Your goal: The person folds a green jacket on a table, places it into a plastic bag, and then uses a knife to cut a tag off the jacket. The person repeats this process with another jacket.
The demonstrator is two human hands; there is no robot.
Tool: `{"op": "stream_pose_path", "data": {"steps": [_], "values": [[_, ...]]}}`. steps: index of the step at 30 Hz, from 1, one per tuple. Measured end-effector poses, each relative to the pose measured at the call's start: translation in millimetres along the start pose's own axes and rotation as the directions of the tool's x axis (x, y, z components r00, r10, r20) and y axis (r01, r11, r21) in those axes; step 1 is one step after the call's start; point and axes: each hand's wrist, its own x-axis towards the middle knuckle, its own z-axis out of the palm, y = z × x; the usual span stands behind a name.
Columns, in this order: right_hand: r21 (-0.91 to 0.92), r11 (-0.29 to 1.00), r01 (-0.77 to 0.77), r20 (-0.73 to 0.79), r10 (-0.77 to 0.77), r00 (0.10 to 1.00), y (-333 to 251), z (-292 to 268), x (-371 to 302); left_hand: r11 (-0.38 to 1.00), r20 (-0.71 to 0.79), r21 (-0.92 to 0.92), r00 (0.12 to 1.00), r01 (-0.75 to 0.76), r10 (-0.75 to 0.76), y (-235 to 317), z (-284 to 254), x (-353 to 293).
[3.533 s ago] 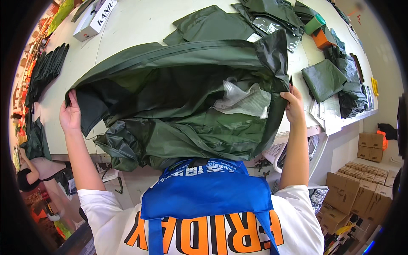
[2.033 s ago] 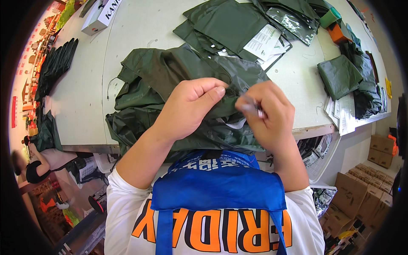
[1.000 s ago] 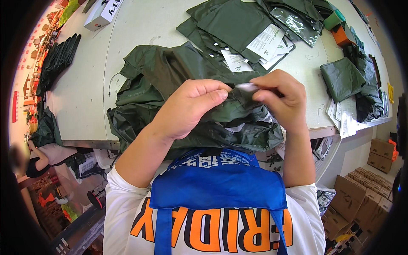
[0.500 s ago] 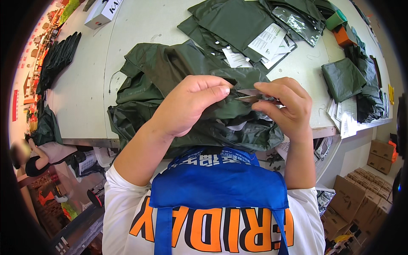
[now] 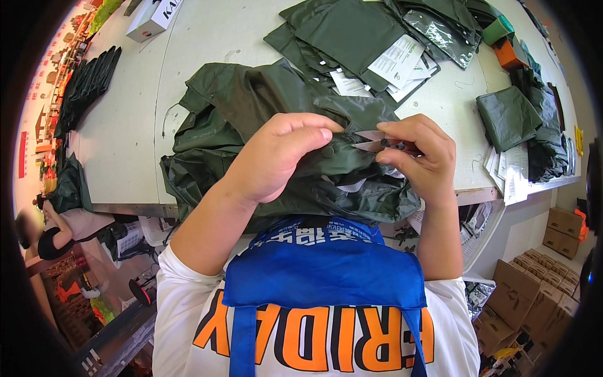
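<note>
A dark green coated garment (image 5: 213,138) lies bunched at the table's near edge, beneath both hands. Between thumb and forefinger my left hand (image 5: 282,151) pinches a fold of it, close to a round snap button (image 5: 328,151). My right hand (image 5: 422,151) grips small thread snips (image 5: 367,141). Their two pointed blades stand slightly apart and face the pinched fold, close to the left fingertips. Whether a thread lies between the blades is too small to tell.
Folded green garments (image 5: 352,38) with white printed sheets (image 5: 397,61) are stacked at the back. More folded green pieces (image 5: 507,116) lie at the right, near an orange box (image 5: 509,55). A white box (image 5: 152,20) sits far left. Another person (image 5: 53,235) is at the left edge.
The snips have shifted slightly, and their blades now show more of a gap. My left hand keeps its pinch on the garment, and the snap button is now more visible.
</note>
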Motion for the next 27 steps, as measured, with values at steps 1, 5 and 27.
{"op": "stream_pose_path", "data": {"steps": [1, 5, 27], "values": [[-0.024, 1.000, 0.018, 0.001, -0.018, 1.000, 0.4, -0.5, 0.2, 1.000, 0.003, 0.002, 1.000, -0.001, 0.001, -0.4, -0.2, 0.1], [-0.033, 0.996, 0.085, -0.007, -0.085, 0.996, 0.4, 3.2, 2.3, 1.000, 0.001, 0.012, 1.000, -0.005, 0.005, -2.9, 1.1, 0.8], [0.672, 0.735, -0.095, -0.130, 0.243, 0.961, 12.0, 29.7, -35.4, 0.960, 0.024, 0.245, 0.990, -0.138, 0.136, 2.0, 0.1, 5.1]]}}
